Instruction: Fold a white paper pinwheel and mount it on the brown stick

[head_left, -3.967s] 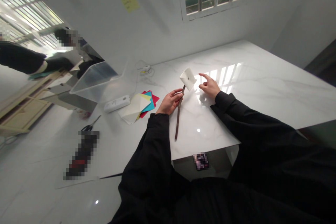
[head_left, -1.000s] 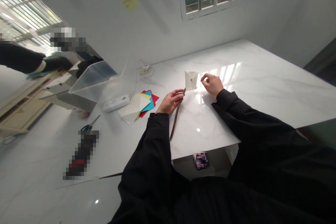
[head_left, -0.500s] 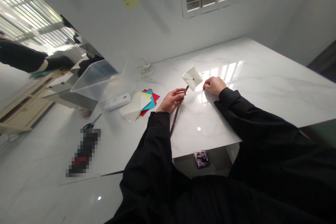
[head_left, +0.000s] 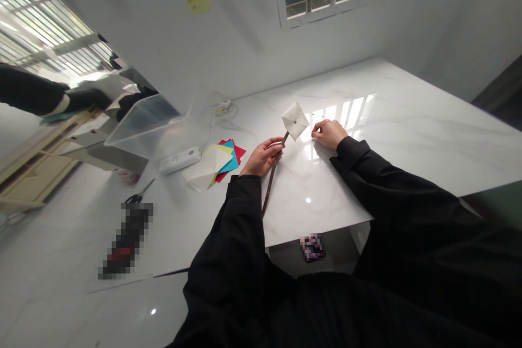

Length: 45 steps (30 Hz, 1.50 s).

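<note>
My left hand (head_left: 265, 156) is closed round the brown stick of a paper pinwheel, just below its head. The white pinwheel (head_left: 295, 120) is folded from paper with a small dark spot at its centre, and it tilts up and away from me. Its stick (head_left: 269, 187) slants down toward the table's near edge. To the right of the pinwheel, apart from it, my right hand (head_left: 329, 134) has its fingers curled and pressed together. Whether anything small is between those fingertips cannot be made out.
Left of my left hand lie fanned coloured paper sheets (head_left: 210, 166), a white oblong device (head_left: 180, 161) and scissors (head_left: 138, 193). A clear plastic bin (head_left: 142, 125) stands behind them. A cable (head_left: 223, 107) lies near the wall. At far left shows another person's dark sleeve (head_left: 30, 88).
The whole view has shifted slightly. The pinwheel's head has turned a little on its stick. Both hands keep nearly the same pose and spacing.
</note>
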Each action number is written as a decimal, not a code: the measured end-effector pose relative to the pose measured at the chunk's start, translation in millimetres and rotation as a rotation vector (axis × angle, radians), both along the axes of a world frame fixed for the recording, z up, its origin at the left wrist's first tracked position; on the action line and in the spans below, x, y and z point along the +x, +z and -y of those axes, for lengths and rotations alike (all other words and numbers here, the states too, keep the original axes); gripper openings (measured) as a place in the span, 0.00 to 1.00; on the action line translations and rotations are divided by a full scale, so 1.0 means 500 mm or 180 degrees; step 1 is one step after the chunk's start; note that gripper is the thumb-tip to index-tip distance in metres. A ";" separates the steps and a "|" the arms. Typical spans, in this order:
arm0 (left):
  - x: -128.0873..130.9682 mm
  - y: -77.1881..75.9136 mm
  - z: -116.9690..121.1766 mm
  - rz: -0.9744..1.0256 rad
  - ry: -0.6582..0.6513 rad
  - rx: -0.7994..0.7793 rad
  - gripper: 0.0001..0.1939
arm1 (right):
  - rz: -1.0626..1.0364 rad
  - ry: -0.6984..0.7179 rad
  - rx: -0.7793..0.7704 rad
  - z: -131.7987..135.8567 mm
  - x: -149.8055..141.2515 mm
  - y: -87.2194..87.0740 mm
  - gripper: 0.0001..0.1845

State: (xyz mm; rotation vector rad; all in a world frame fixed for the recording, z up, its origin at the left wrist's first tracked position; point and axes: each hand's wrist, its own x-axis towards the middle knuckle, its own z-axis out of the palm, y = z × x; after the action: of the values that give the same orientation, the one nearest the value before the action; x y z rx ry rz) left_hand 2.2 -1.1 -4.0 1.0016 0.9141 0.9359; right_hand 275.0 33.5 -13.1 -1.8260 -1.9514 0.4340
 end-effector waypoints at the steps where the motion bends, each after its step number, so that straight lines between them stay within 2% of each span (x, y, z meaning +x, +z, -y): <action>1: 0.000 0.000 0.000 -0.0001 0.0003 0.0001 0.28 | -0.0002 -0.0001 0.0020 0.000 0.000 0.000 0.11; 14: 0.002 0.003 0.002 0.0038 0.0036 -0.0045 0.29 | -0.0015 0.0003 0.0023 0.003 -0.004 0.001 0.13; 16: 0.002 0.003 0.002 0.0066 0.0064 -0.0029 0.29 | -0.0165 -0.0081 0.0141 0.004 -0.006 0.002 0.21; 20: 0.003 0.002 0.000 0.0112 0.0130 -0.0001 0.28 | -0.0638 -0.0190 0.0400 0.008 -0.011 0.010 0.45; 23: 0.003 0.000 -0.001 0.0093 0.0136 0.0003 0.27 | -0.0848 -0.0055 0.0414 0.011 -0.014 0.016 0.50; 25: 0.003 0.000 -0.001 0.0090 0.0172 -0.0004 0.27 | -0.0783 0.0142 0.0291 0.011 -0.017 0.017 0.43; 28: 0.003 0.001 -0.001 0.0107 0.0239 -0.0029 0.27 | -0.0508 0.0533 0.0010 0.010 -0.021 0.014 0.19; 29: 0.003 0.002 -0.001 0.0109 0.0246 -0.0040 0.27 | -0.0443 0.0596 -0.0045 0.009 -0.022 0.012 0.15; 35: 0.002 0.000 -0.003 0.0131 0.0244 -0.0052 0.27 | -0.0525 0.0288 0.0126 0.007 -0.021 0.011 0.15; 37: 0.002 -0.002 -0.004 0.0135 0.0235 -0.0049 0.28 | -0.0779 0.0125 0.0092 0.010 -0.024 0.016 0.24; 39: 0.002 -0.002 -0.005 0.0152 0.0240 -0.0061 0.28 | -0.1317 0.0071 -0.0227 0.017 -0.033 0.021 0.32; 40: 0.001 -0.002 -0.005 0.0165 0.0248 -0.0066 0.28 | -0.1628 0.0164 -0.0506 0.021 -0.039 0.023 0.32; 42: 0.001 -0.001 -0.005 0.0182 0.0264 -0.0073 0.28 | -0.2090 0.0600 -0.1113 0.029 -0.050 0.023 0.26; 44: 0.001 0.000 -0.004 0.0194 0.0271 -0.0079 0.28 | -0.2192 0.1013 -0.1407 0.033 -0.057 0.020 0.17; 45: 0.000 0.000 -0.004 0.0202 0.0265 -0.0083 0.28 | -0.2165 0.1083 -0.1413 0.033 -0.058 0.017 0.15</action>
State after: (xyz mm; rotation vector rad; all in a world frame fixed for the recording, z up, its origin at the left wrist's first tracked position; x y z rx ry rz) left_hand 2.4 0.7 -3.8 0.9124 0.9181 1.0178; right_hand 245.8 16.8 -4.4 -1.2862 -1.7361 1.4769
